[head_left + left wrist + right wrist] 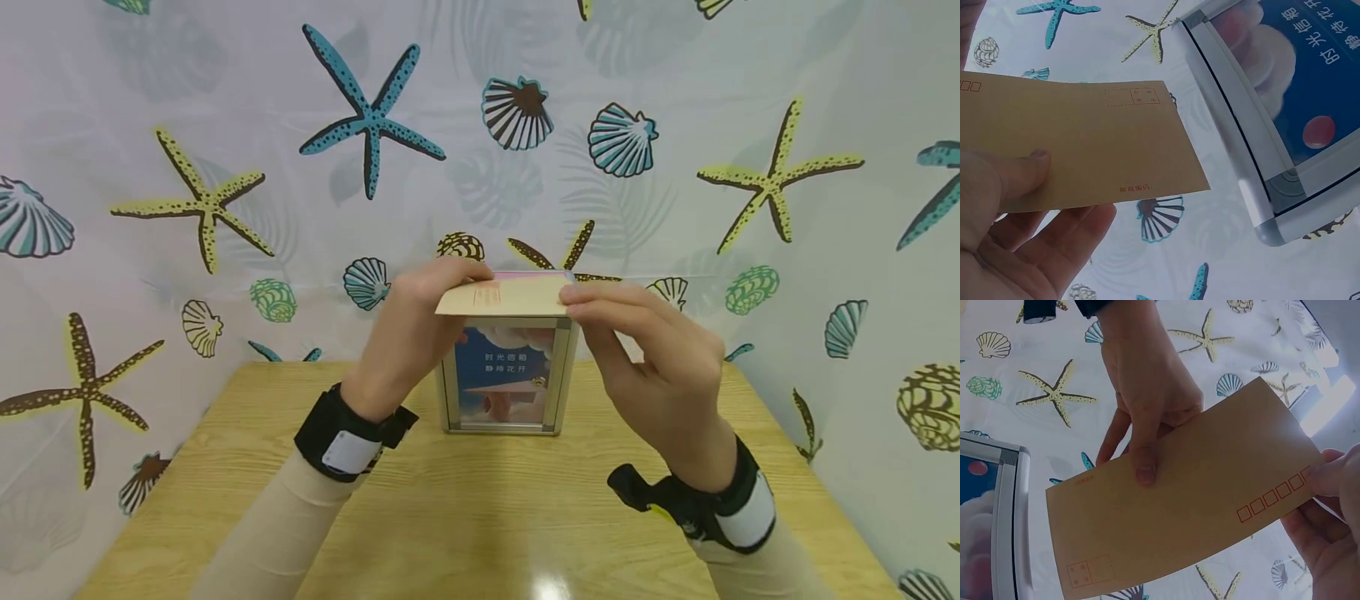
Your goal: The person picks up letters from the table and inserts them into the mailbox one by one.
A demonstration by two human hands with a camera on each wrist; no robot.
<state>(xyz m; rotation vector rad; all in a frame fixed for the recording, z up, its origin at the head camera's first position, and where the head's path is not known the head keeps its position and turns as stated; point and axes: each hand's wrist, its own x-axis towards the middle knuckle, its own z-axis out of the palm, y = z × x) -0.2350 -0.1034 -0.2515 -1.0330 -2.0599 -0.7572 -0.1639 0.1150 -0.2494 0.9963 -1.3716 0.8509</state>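
A tan paper envelope (525, 297) with red printed boxes is held level above a silver-framed letter box (447, 392). My left hand (420, 321) pinches one end, the thumb on the printed face and the fingers behind, as the left wrist view shows. At the other end, my right hand (663, 358) pinches the envelope (1179, 494) between thumb and fingers. The letter box has a blue picture front with white characters and stands upright on the table. In the head view the envelope hides its top, where a pink strip (528, 273) shows behind.
The light wooden table (480, 517) runs up to a white curtain (465, 208) printed with starfish and shells. Black straps are on both wrists. In the right wrist view a bright lamp (1330, 406) shines at the right.
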